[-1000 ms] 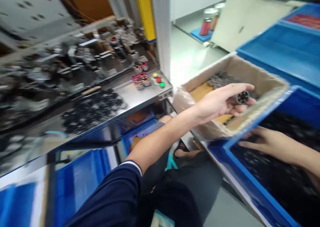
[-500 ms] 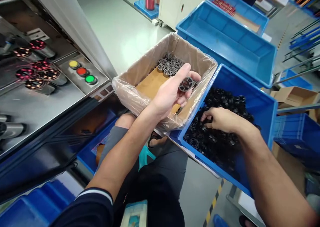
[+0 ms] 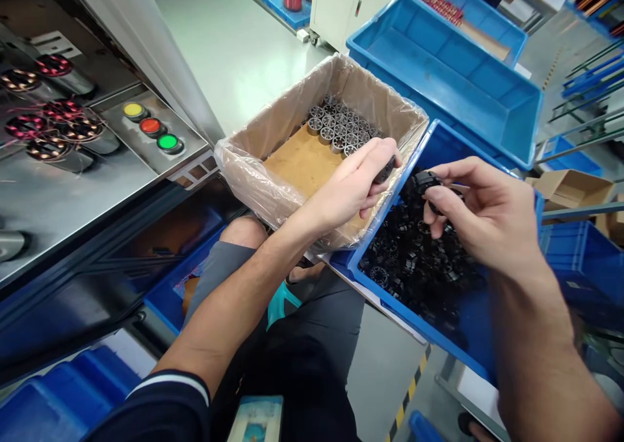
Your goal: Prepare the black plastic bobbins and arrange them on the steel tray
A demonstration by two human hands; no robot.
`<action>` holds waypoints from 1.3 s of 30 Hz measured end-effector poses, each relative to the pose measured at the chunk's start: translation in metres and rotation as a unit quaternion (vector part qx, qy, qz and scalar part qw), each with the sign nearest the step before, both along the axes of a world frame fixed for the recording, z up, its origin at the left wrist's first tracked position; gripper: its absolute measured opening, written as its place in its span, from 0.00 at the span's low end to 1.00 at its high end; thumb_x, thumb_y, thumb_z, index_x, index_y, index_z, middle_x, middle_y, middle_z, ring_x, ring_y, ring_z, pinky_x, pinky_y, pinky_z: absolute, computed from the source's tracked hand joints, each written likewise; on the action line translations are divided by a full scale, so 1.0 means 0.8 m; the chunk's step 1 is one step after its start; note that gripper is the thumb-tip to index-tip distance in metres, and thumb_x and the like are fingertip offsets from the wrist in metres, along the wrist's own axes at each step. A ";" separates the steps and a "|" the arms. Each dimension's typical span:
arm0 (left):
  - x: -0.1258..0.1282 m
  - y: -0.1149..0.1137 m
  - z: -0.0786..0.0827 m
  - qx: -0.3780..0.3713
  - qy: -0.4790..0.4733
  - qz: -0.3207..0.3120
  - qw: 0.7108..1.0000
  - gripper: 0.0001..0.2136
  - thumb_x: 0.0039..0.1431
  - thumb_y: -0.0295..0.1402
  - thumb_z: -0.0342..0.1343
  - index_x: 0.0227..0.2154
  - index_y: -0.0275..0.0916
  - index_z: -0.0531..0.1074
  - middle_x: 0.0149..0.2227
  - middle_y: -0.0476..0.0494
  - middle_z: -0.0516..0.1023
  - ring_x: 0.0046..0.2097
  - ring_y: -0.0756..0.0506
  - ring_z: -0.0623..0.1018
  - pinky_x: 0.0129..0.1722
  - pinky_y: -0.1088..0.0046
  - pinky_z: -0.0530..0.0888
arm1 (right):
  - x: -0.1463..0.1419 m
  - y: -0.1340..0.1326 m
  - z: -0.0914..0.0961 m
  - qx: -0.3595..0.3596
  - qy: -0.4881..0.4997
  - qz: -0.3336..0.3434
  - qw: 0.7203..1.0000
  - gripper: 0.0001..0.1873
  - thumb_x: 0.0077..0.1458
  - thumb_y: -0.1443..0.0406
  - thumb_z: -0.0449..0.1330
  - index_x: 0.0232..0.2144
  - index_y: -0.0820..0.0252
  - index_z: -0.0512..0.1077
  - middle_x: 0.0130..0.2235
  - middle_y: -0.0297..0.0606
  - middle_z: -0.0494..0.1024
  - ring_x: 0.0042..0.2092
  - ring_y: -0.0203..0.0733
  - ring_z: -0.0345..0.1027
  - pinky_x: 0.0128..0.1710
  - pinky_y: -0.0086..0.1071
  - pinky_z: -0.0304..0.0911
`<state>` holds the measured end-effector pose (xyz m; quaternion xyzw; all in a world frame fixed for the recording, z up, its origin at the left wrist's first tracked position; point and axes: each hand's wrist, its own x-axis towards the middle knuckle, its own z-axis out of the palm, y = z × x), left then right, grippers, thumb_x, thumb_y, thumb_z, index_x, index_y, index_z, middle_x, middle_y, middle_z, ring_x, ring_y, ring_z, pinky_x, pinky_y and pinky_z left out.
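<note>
My left hand (image 3: 348, 185) is closed around a dark round slotted metal core (image 3: 386, 169), mostly hidden by the fingers, over the right side of a plastic-lined cardboard box (image 3: 253, 185). Inside the box, rows of similar round metal cores (image 3: 336, 127) stand on a brown cardboard sheet (image 3: 297, 162). My right hand (image 3: 492, 211) pinches a black slotted plastic ring (image 3: 425, 181) between thumb and fingers. It hovers over a blue bin (image 3: 480, 331) holding a heap of black plastic rings (image 3: 409, 273). The two held parts are apart.
A large blue tray (image 3: 448, 71) stands behind the bin, with another tray of red parts (image 3: 441, 6) beyond. On the left, a metal machine table (image 3: 117, 182) carries copper-wound stators (image 3: 63, 130) and yellow, red and green buttons (image 3: 151, 127). My knees are below the box.
My right hand has risen out of the heap with a black ring. My left hand has turned palm-down and moved slightly right, and the core it holds is now mostly covered.
</note>
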<state>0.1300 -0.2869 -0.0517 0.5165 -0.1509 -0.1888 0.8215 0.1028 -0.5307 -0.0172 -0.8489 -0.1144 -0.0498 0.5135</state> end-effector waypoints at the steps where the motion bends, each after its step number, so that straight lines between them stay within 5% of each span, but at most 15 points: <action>1: -0.003 -0.001 0.001 0.002 0.002 -0.006 1.000 0.27 0.84 0.66 0.60 0.47 0.44 0.72 0.33 0.54 0.56 0.29 0.54 0.58 0.27 0.78 0.60 | -0.006 0.013 -0.002 0.013 -0.028 -0.002 1.000 0.14 0.71 0.51 0.80 0.53 0.46 0.90 0.34 0.30 0.85 0.23 0.36 0.72 0.18 0.32 0.69; 6: -0.014 -0.006 0.009 0.025 0.009 -0.004 1.000 0.17 0.90 0.50 0.55 0.59 0.43 0.79 0.35 0.53 0.63 0.32 0.53 0.61 0.29 0.78 0.61 | -0.022 0.052 -0.017 0.026 -0.106 -0.030 0.994 0.11 0.77 0.60 0.75 0.57 0.42 0.93 0.40 0.31 0.88 0.27 0.33 0.76 0.20 0.29 0.66; 13: -0.010 -0.008 0.008 0.038 0.004 -0.004 0.999 0.21 0.89 0.49 0.51 0.66 0.44 0.82 0.34 0.52 0.71 0.29 0.53 0.68 0.27 0.77 0.65 | -0.027 0.061 -0.010 0.059 -0.107 -0.063 0.991 0.07 0.72 0.60 0.79 0.51 0.46 0.91 0.47 0.33 0.91 0.42 0.40 0.88 0.25 0.30 0.73; 17: -0.012 -0.007 0.011 0.071 -0.011 -0.008 0.997 0.22 0.89 0.48 0.50 0.68 0.45 0.84 0.34 0.51 0.75 0.31 0.50 0.74 0.28 0.77 0.69 | -0.028 0.056 -0.005 0.029 -0.121 -0.068 0.990 0.04 0.69 0.64 0.78 0.45 0.48 0.90 0.39 0.30 0.89 0.33 0.34 0.79 0.24 0.30 0.65; 20: -0.017 -0.006 0.016 0.079 -0.031 -0.010 0.996 0.23 0.89 0.46 0.50 0.67 0.43 0.85 0.39 0.48 0.81 0.35 0.49 0.78 0.28 0.78 0.70 | -0.030 0.047 -0.006 -0.023 -0.127 -0.076 0.989 0.03 0.71 0.60 0.78 0.46 0.47 0.92 0.37 0.31 0.88 0.32 0.36 0.75 0.26 0.33 0.67; 23: -0.023 -0.005 0.020 0.098 -0.039 -0.003 0.994 0.23 0.91 0.48 0.49 0.66 0.43 0.85 0.43 0.45 0.85 0.38 0.48 0.81 0.31 0.78 0.73 | -0.033 0.044 -0.008 -0.033 -0.148 -0.075 0.986 0.05 0.71 0.62 0.79 0.48 0.45 0.94 0.38 0.30 0.89 0.32 0.34 0.75 0.28 0.33 0.71; 27: -0.029 -0.003 0.021 0.074 -0.046 -0.016 0.996 0.20 0.90 0.47 0.55 0.70 0.44 0.82 0.37 0.49 0.81 0.33 0.51 0.77 0.33 0.77 0.75 | -0.028 0.047 -0.008 0.020 -0.170 -0.081 0.982 0.12 0.71 0.64 0.78 0.53 0.42 0.96 0.45 0.32 0.92 0.35 0.35 0.80 0.25 0.30 0.75; 30: -0.025 -0.002 0.018 0.066 -0.037 -0.016 0.997 0.21 0.88 0.52 0.58 0.63 0.42 0.84 0.35 0.49 0.83 0.30 0.52 0.79 0.31 0.77 0.77 | -0.009 0.035 -0.007 0.091 -0.163 -0.066 0.980 0.29 0.55 0.68 0.88 0.57 0.41 0.93 0.52 0.31 0.92 0.37 0.34 0.84 0.26 0.26 0.80; 32: -0.018 -0.002 0.016 0.064 -0.018 0.019 0.998 0.28 0.88 0.61 0.54 0.57 0.39 0.84 0.41 0.44 0.90 0.33 0.51 0.85 0.32 0.79 0.79 | 0.006 0.020 -0.007 0.127 -0.160 -0.087 0.975 0.31 0.46 0.66 0.93 0.51 0.47 0.90 0.46 0.30 0.90 0.31 0.32 0.81 0.22 0.23 0.76; 36: -0.004 -0.003 0.013 0.063 -0.004 0.128 0.990 0.36 0.87 0.71 0.44 0.57 0.40 0.79 0.48 0.42 0.92 0.36 0.50 0.90 0.29 0.81 0.75 | 0.024 -0.004 -0.006 0.131 -0.178 -0.132 0.966 0.24 0.53 0.56 0.93 0.35 0.53 0.83 0.27 0.27 0.78 0.20 0.30 0.70 0.14 0.23 0.55; 39: -0.007 -0.006 0.013 0.078 -0.034 0.157 0.984 0.35 0.84 0.73 0.50 0.49 0.41 0.79 0.34 0.48 0.85 0.26 0.53 0.79 0.26 0.79 0.72 | 0.022 0.000 -0.004 0.137 -0.183 -0.119 0.966 0.22 0.55 0.51 0.92 0.40 0.53 0.88 0.32 0.29 0.85 0.25 0.33 0.78 0.20 0.25 0.71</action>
